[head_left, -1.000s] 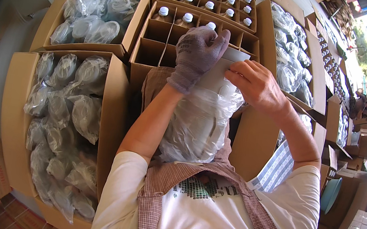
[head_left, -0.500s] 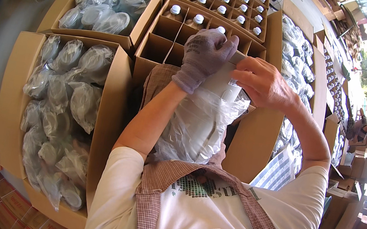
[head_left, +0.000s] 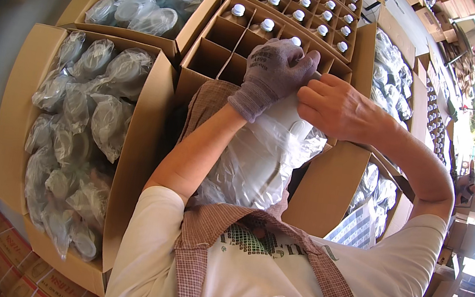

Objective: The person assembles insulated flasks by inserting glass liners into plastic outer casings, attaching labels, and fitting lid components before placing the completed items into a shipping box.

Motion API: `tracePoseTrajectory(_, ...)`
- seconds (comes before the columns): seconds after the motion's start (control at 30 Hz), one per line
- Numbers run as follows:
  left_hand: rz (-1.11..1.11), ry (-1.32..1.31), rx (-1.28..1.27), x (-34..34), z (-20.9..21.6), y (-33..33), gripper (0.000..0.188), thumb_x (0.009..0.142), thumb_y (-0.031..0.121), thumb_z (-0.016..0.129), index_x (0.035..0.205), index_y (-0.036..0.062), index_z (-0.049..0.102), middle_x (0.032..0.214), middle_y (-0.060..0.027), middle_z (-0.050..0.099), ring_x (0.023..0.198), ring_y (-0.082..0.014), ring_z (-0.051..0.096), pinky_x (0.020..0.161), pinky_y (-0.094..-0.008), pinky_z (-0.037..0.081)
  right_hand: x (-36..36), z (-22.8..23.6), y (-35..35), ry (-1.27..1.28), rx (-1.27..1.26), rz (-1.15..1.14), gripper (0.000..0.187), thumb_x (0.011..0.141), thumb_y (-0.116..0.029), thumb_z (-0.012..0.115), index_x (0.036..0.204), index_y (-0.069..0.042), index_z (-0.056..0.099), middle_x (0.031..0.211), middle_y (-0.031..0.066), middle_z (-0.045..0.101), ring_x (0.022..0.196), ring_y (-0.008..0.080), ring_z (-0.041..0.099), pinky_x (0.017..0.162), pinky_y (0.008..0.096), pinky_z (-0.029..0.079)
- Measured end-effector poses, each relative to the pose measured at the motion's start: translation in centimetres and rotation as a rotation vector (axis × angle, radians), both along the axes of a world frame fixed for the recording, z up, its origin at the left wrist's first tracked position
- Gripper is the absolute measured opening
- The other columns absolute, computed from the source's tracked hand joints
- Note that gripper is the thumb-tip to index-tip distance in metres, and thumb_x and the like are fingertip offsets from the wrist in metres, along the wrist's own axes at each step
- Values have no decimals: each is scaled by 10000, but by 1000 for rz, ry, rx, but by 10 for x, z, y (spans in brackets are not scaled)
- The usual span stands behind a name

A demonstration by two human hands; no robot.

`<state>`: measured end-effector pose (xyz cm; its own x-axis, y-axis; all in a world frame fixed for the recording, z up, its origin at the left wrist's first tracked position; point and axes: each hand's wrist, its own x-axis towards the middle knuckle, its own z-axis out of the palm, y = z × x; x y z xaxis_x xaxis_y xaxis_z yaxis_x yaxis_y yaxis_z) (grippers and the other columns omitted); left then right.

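Observation:
My left hand point(head_left: 274, 73), in a greyish-purple knit glove, is closed around the upper end of a pale, smooth vessel point(head_left: 288, 119). A loose clear plastic bag point(head_left: 247, 162) covers its lower part, which leans against my front. My bare right hand point(head_left: 337, 107) is closed beside the glove at the vessel's upper right edge, fingers curled and thumb side towards the left hand. What its fingertips hold is hidden. Just beyond the hands stands a divided carton point(head_left: 204, 63) with several white-capped bottles point(head_left: 267, 25) in its cells and some cells without bottles.
On the left, a carton point(head_left: 138, 152) holds several bagged vessels point(head_left: 76, 115); another carton point(head_left: 187, 30) behind it holds more. To the right, an open carton point(head_left: 322, 179) contains bagged vessels and a printed sheet point(head_left: 354, 227). Stacked boxes point(head_left: 469, 238) and another person point(head_left: 468, 186) are farther right.
My right elbow has swung outward and its fingers have curled tighter near the vessel's top. The left hand keeps its hold. The whole view has shifted slightly.

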<state>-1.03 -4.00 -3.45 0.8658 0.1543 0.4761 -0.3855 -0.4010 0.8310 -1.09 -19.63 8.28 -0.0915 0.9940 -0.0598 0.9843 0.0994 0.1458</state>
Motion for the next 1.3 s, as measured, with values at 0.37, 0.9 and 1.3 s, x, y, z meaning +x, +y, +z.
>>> tracePoseTrajectory(0.37, -14, 31, -79, -3, 4, -1, 525, 893, 468, 646, 576, 53, 604, 636, -118, 557, 613, -307, 572, 603, -442, 451, 8, 7, 3, -91, -147, 143, 122, 828, -85, 626, 792, -75, 510, 812, 42, 487, 784, 189, 543, 736, 327, 447)
tracePoseTrajectory(0.9, -51, 3, -92, -2, 2, -2, 518, 921, 460, 629, 600, 53, 613, 653, -128, 567, 634, -317, 585, 600, -441, 456, 5, 12, -10, -75, -145, 144, 139, 806, -61, 650, 812, -85, 513, 830, 30, 491, 817, 181, 539, 766, 344, 450)
tracePoseTrajectory(1.3, -27, -172, -69, 3, -7, -3, 393, 947, 233, 643, 629, 26, 540, 577, -113, 484, 532, -275, 484, 531, -400, 404, 11, 3, -9, 86, 22, 147, 183, 706, -78, 695, 831, -60, 562, 874, 46, 497, 774, 193, 528, 716, 340, 455)
